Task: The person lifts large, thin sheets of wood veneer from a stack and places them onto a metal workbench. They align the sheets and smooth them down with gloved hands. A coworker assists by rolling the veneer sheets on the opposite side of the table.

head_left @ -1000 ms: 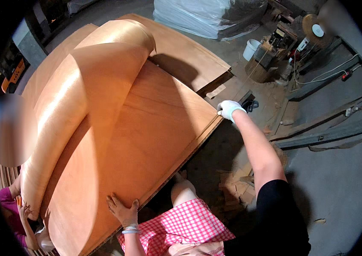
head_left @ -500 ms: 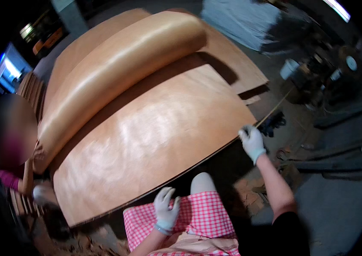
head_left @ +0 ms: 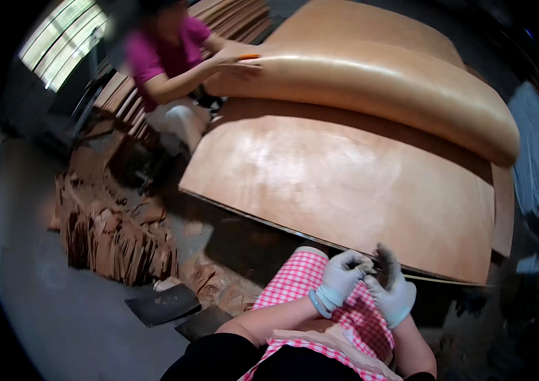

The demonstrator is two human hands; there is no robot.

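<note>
Large thin tan wood veneer sheets (head_left: 346, 171) lie stacked before me, with one long sheet rolled over into a thick curl (head_left: 371, 79) across the far side. At the near edge my hands, in pale gloves, come together. My left hand (head_left: 341, 277) is closed in a pinch on something small that I cannot make out. My right hand (head_left: 394, 294) is beside it, its thumb close to the left fingertips and a finger raised. A thin yellow strip (head_left: 447, 279) runs from my right hand along the sheet's near edge to the right; the fingers partly hide its end.
A person in a magenta shirt (head_left: 174, 54) sits at the left end with a hand on the curl, an orange tool (head_left: 248, 56) at that hand. Stacked veneer scraps (head_left: 117, 244) stand at the left. Dark flat pieces (head_left: 163, 304) lie on the floor. Pale sheeting (head_left: 533, 146) hangs far right.
My view has swung to the left. My right hand, earlier out at the right with the yellow strip, has come in to meet my left hand, which has risen from my lap and closed.
</note>
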